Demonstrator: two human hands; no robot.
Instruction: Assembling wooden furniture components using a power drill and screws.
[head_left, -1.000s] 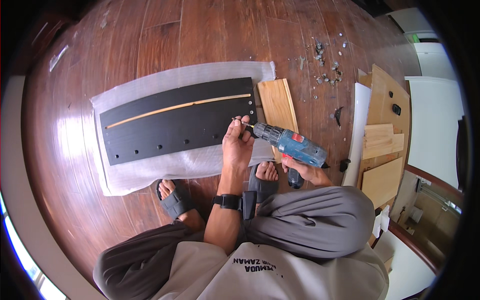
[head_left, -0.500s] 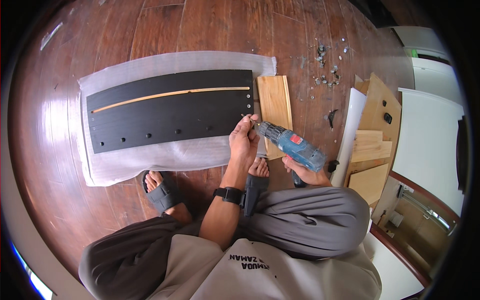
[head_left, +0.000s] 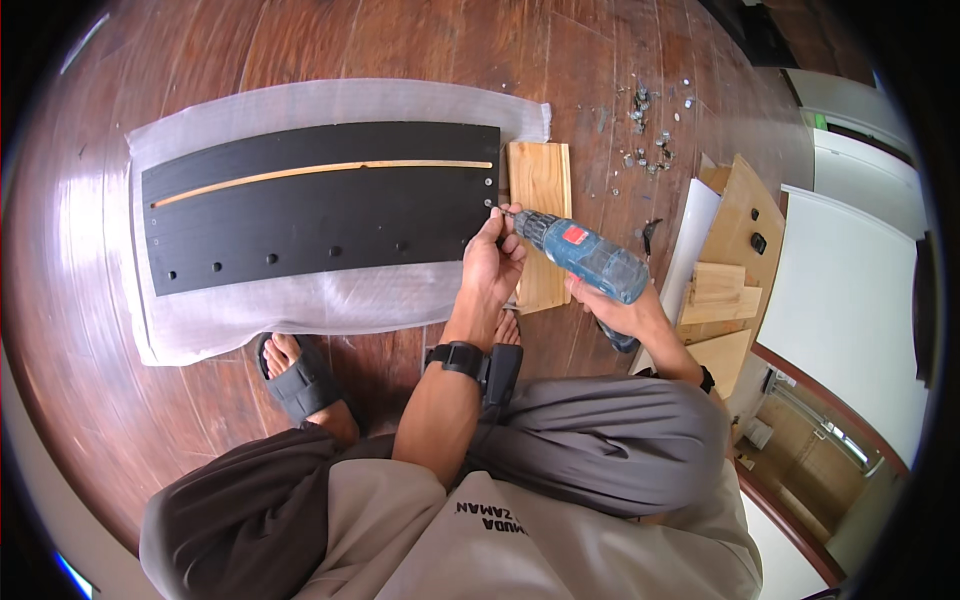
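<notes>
From my end I see the right hand (head_left: 618, 308) with its grip wrapped around the handle of a blue-and-black cordless drill with a red patch (head_left: 600, 262). The drill's long axis slants up and leftward, so its nose points at the right end of a long, flat black board with a pale wooden strip (head_left: 320, 215). That board lies left of both hands on a white foam sheet (head_left: 390, 98) on the floor, its length running left to right.

The left hand (head_left: 490, 265) is nearer the board, over its right end; its grip is pinched around a slim piece (head_left: 508, 211) at the drill's tip, bit or screw I can't tell. Those fingertips appear just beside two round metal fittings (head_left: 488, 183); I can't judge their height.
</notes>
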